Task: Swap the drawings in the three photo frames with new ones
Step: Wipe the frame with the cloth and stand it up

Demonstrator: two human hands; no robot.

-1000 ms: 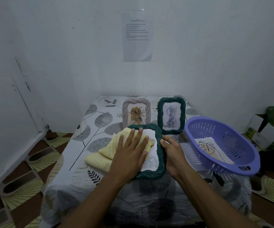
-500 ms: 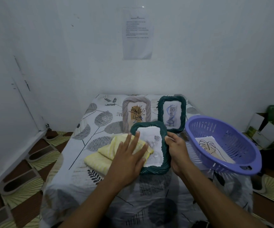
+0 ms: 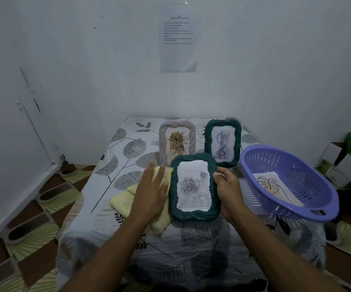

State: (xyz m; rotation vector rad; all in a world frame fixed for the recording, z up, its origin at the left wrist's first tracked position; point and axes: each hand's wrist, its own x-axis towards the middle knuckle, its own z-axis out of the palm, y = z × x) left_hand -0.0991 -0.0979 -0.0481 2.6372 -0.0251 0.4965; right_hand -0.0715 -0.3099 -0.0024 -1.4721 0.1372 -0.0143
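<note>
Floor tiles (image 3: 33,234): brown and fan-patterned, far left, below the white wall.
Table (image 3: 115,165): covered with a white cloth printed with grey and black leaves, set against the back wall.
Yellow cloth (image 3: 124,202): crumpled, on the table's near left part, its right side tucked behind the near green frame.
Left hand (image 3: 150,191): palm down on the yellow cloth, fingers straight and spread, gripping nothing.
Beige frame (image 3: 192,140): twisted rim, standing upright at the back, left of centre; holds a black spiky line drawing (image 3: 177,143) on an ochre patch.
Wall sheet (image 3: 178,39): printed paper fixed high on the back wall; text too small to read.
Near green frame (image 3: 193,214): centre front, face towards the camera, overlapping the foot of both rear frames; whether its lower edge touches the table cannot be told.
Rose drawing (image 3: 192,186): grey pencil roses, inside the near green frame.
Rear green frame (image 3: 208,142): upright just beside the beige frame, on its right; holds a figure drawing (image 3: 222,145) in grey and blue.
Right hand (image 3: 228,190): fingers curled round the near green frame's right rim, thumb on the front.
Purple basket (image 3: 305,175): slotted plastic, at the table's right edge.
Leaf drawing (image 3: 271,184): sheet lying inside the basket.
Cardboard boxes (image 3: 347,161): stacked on the floor, far right.
</note>
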